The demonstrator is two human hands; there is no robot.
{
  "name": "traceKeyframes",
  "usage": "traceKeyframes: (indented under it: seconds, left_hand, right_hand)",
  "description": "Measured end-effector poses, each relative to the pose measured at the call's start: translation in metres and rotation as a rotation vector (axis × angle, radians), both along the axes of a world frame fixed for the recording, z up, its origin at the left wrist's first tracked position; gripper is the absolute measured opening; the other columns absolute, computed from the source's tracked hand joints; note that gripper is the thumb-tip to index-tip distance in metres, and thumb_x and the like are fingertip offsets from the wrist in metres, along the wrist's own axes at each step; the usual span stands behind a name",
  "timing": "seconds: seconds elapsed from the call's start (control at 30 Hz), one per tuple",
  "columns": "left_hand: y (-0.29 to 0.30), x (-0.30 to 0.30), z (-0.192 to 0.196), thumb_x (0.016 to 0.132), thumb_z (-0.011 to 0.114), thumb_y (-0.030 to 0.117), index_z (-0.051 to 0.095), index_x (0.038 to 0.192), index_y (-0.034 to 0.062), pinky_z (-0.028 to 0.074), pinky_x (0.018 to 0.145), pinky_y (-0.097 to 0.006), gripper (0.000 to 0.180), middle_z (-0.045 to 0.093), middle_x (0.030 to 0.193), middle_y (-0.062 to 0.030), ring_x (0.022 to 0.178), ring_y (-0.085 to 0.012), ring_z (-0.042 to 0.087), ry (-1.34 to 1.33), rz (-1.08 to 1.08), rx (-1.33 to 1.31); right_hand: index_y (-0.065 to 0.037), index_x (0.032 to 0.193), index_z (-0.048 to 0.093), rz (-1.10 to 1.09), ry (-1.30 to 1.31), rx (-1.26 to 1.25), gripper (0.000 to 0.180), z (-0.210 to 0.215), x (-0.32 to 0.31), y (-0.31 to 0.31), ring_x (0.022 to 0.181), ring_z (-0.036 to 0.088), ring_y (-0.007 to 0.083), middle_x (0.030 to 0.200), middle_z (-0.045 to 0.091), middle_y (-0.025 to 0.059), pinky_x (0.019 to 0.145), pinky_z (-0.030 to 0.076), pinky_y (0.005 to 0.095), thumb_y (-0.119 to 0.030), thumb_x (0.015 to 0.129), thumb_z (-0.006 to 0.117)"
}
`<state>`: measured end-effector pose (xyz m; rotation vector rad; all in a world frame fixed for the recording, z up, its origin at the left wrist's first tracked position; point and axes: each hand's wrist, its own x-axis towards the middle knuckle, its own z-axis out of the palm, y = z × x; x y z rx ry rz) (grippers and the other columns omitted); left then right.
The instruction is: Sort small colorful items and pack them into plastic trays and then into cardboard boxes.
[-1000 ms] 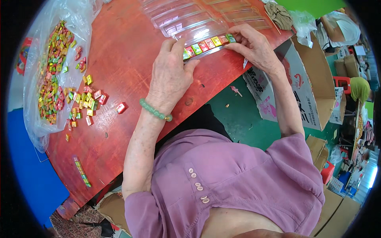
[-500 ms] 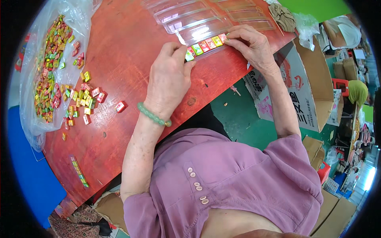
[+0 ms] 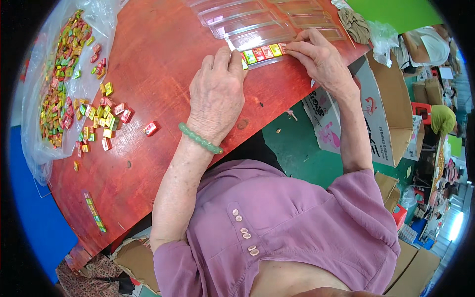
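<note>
A row of small coloured sweets (image 3: 262, 52) lies in a clear plastic tray (image 3: 257, 24) at the far edge of the red table (image 3: 163, 59). My left hand (image 3: 217, 94), with a green bead bracelet at the wrist, presses the row's left end with its fingertips. My right hand (image 3: 319, 57) pinches the row's right end between thumb and fingers. The sweets sit side by side in one groove of the tray.
A heap of loose wrapped sweets (image 3: 96, 116) and an open plastic bag of them (image 3: 57, 84) lie at the left. A finished strip of sweets (image 3: 94, 212) rests near the table's front edge. Cardboard boxes (image 3: 383, 114) stand on the green floor at right.
Both hands and the row of sweets have shifted slightly up and to the right in view; the fingers have closed in on the row's ends.
</note>
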<state>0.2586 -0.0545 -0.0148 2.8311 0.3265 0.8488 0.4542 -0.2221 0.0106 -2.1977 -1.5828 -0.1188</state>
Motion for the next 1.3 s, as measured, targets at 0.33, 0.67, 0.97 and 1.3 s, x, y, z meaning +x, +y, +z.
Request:
traceKeyframes:
  seconds: [0.33,0.67,0.97,1.3]
  left_hand:
    - [0.027,-0.005,0.0,0.088,0.074,0.003,0.07,0.108,-0.0034,0.055,0.065,-0.033,0.022,0.069,0.111,-0.0158,0.073,-0.0206,0.067,-0.308,-0.027,-0.59]
    - [0.013,-0.01,0.009,0.085,0.074,0.002,0.066,0.117,-0.0015,0.053,0.09,-0.041,0.034,0.065,0.121,-0.0175,0.109,-0.0319,0.065,-0.121,-0.171,-0.306]
    - [-0.002,-0.007,0.008,0.087,0.072,0.005,0.064,0.122,-0.0045,0.046,0.107,-0.045,0.038,0.061,0.13,-0.0201,0.13,-0.0354,0.056,-0.015,-0.217,-0.148]
    - [-0.001,-0.007,0.0,0.088,0.07,0.003,0.063,0.121,-0.0071,0.049,0.108,-0.044,0.035,0.06,0.133,-0.0226,0.132,-0.0376,0.055,0.002,-0.222,-0.301]
  right_hand:
    - [0.0,0.12,0.072,-0.048,0.738,0.438,0.023,-0.004,0.012,-0.019,0.103,0.065,0.0131,0.118,0.067,0.0059,0.085,0.054,0.0277,-0.005,0.098,0.067]
    - [-0.007,0.117,0.073,-0.173,0.303,0.278,0.023,-0.014,-0.004,-0.021,0.098,0.062,0.0164,0.109,0.063,0.0057,0.081,0.051,0.0295,-0.005,0.095,0.069]
    - [-0.008,0.119,0.07,-0.136,0.08,0.269,0.028,-0.014,-0.009,0.0,0.097,0.064,0.0243,0.107,0.066,0.0097,0.082,0.053,0.0345,-0.008,0.091,0.074]
    - [-0.004,0.109,0.075,-0.082,0.01,0.252,0.023,-0.033,-0.008,0.003,0.11,0.067,0.0271,0.118,0.073,0.0115,0.093,0.054,0.0362,-0.011,0.087,0.077]
